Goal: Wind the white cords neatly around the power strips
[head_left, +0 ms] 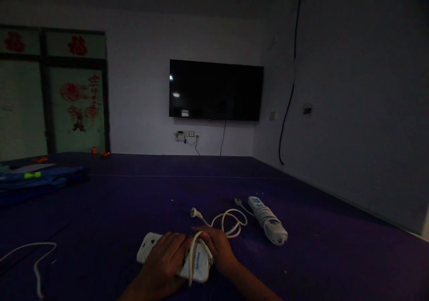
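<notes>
A white power strip [201, 272] marked PHILIPS lies at an angle on the purple surface in front of me. My left hand [164, 263] is wrapped over its middle, with the socket end showing past the fingers. At the other end, my right hand [217, 249] grips the white cord [191, 260], which loops over the strip. Its loose length curls on the surface behind my right hand and ends in a plug [195, 213]. To the right rests a second power strip [268, 220] with its cord wound around it, its own plug [237, 201] beside it.
A white cable [36, 265] lies at the lower left. Blue cloth [60, 175] is spread farther left, with small orange items [105, 154] beyond. A black cable [288, 108] hangs down the right wall. On the back wall are a television [216, 91] and wall sockets [191, 134].
</notes>
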{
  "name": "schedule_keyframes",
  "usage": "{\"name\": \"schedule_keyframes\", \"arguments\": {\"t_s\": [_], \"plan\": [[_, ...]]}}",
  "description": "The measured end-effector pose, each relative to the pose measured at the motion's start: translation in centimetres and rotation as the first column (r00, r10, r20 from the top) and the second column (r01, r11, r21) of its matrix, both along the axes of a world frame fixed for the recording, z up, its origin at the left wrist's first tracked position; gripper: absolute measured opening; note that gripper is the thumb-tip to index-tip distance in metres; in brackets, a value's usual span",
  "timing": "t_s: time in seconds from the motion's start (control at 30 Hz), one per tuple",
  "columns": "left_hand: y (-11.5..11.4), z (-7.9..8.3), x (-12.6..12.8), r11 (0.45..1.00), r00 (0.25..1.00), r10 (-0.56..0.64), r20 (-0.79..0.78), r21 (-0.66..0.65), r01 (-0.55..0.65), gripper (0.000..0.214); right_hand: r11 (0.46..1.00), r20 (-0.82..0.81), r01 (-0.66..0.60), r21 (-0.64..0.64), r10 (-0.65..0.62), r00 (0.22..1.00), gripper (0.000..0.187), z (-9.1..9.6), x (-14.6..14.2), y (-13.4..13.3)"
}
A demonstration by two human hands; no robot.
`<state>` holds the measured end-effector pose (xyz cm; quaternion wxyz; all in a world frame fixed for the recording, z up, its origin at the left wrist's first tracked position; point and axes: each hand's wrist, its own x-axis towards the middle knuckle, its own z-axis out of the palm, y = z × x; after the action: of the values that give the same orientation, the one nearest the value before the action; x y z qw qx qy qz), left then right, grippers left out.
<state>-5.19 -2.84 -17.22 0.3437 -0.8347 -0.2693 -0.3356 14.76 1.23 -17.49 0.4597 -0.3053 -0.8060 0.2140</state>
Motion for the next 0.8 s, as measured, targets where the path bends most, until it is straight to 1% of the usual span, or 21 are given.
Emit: {"name": "schedule_keyframes", "arguments": {"t_s": [0.13,0.23,0.33,0.47,0.57,0.63,0.7,0.8], "plan": [[-0.2,0.2,0.1,0.999,0.996,0.051,0.070,-0.009,-0.050,0.061,0.999,0.011,-0.025,-0.039,0.026,1.000,0.046,-0.1,-0.2,0.2],[-0.2,0.0,0.1,0.997,0.990,0.079,0.115,-0.019,-0.078,0.063,0.998,0.080,0.012,-0.066,-0.007,0.997,0.041,-0.5,-0.2,0.7],[0.1,-0.5,0.2,0.996,0.983,0.092,0.157,-0.018,-0.090,0.073,0.994,0.153,0.057,-0.090,-0.043,0.987,0.033,-0.9,-0.2,1.0],[-0.1,-0.5,0.5,0.995,0.980,0.096,0.176,-0.031,-0.091,0.082,0.994,0.177,0.060,-0.096,-0.042,0.983,0.026,-0.9,-0.1,0.7],[-0.6,0.0,0.7,0.999,0.988,0.039,0.152,-0.019,-0.036,0.081,0.993,0.202,0.000,-0.116,0.024,0.979,0.020,-0.8,-0.2,0.3],[-1.0,0.3,0.9,1.000,0.991,0.015,0.135,-0.013,-0.013,0.079,0.992,0.227,-0.021,-0.122,0.049,0.973,0.021,-0.8,-0.4,0.2],[-1.2,0.4,0.9,1.000,0.989,0.018,0.148,-0.005,-0.017,0.079,0.993,0.241,-0.011,-0.119,0.040,0.970,0.021,-0.9,-0.5,0.1],[-1.0,0.1,0.9,0.998,0.981,0.065,0.184,0.002,-0.066,0.078,0.995,0.249,0.020,-0.101,0.006,0.969,0.020,-0.9,-0.8,0.1]]}}
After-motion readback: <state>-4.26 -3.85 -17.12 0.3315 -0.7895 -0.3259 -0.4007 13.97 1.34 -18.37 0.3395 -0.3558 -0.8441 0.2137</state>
